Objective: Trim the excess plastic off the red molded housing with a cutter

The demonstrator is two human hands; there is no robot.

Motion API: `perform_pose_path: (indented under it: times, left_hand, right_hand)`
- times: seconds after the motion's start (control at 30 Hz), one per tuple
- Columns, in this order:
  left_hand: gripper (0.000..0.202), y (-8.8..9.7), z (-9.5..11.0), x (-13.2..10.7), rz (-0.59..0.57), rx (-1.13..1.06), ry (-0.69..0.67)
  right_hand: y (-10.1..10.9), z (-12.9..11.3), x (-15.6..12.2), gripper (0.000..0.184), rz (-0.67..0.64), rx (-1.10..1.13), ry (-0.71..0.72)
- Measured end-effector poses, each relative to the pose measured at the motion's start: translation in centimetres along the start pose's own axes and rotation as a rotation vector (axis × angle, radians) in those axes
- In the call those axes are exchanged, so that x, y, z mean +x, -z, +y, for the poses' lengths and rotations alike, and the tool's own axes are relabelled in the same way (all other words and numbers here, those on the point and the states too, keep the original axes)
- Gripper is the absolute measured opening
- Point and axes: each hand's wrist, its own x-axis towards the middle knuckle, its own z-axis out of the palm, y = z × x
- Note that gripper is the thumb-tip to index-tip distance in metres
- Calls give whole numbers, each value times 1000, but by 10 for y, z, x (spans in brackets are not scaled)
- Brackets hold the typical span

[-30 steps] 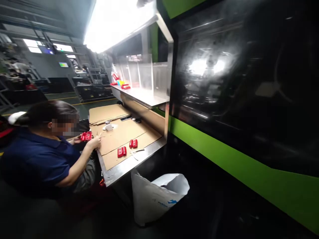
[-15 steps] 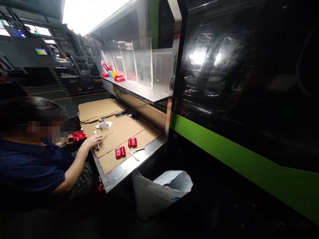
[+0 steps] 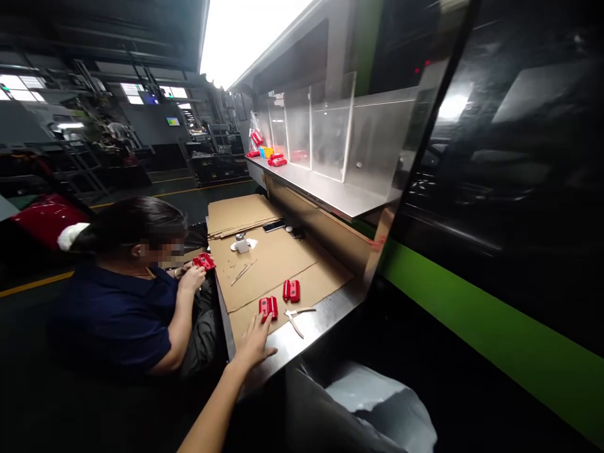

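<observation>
- Left hand (image 3: 255,343): open, palm down on the cardboard sheet (image 3: 283,264) at the table's near edge, fingertips touching the nearest red part (image 3: 268,307).
- Second red part (image 3: 291,290): just beyond, apart.
- Right hand: out of view.

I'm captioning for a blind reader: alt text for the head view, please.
The wearer's left hand reaches onto a cardboard-covered bench, fingertips at a red part. A seated co-worker holds another red part.

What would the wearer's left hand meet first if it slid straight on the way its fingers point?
Most likely the nearer red part: the left hand lies open, fingertips almost touching it, though depth is hard to judge.
</observation>
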Motion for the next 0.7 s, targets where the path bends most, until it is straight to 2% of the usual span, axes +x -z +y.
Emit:
perform_pose_path:
  times: [0.03, 0.1, 0.17, 0.2, 0.23, 0.27, 0.33, 0.4, 0.5, 0.63, 0.7]
  left_hand:
    - [102, 1, -13, 26, -49, 8, 21]
    - [107, 2, -32, 69, -120, -2, 25]
    - [107, -1, -44, 97, -167, -59, -4]
    - [105, -4, -49, 106, -179, -105, -24]
    - [102, -7, -54, 111, -180, -164, -44]
    - [99, -9, -58, 114, -171, -236, -62]
    - [94, -13, -67, 113, -120, -414, -80]
    - [94, -13, -72, 101, -41, -641, -55]
    - [97, -7, -68, 65, 54, -1073, 6]
    - [90, 6, -34, -4, 166, -1634, -4]
    - [95, 15, -7, -35, 256, -1973, -42]
  right_hand:
    - [-14, -12, 28, 38, -27, -26, 23]
    - [-45, -45, 91, 53, -81, -84, 81]
    - [-75, -83, 156, 82, -133, -151, 150]
    - [-88, -102, 186, 100, -168, -186, 183]
    - [-100, -118, 213, 111, -205, -221, 205]
    - [-109, -132, 235, 111, -241, -251, 218]
    - [-122, -151, 262, 95, -291, -290, 212]
    - [-128, -158, 268, 74, -308, -290, 186]
    - [-123, -159, 248, 58, -295, -219, 144]
    - [-97, -153, 189, 39, -250, -6, 147]
    - [-76, -150, 149, 42, -237, 123, 184]
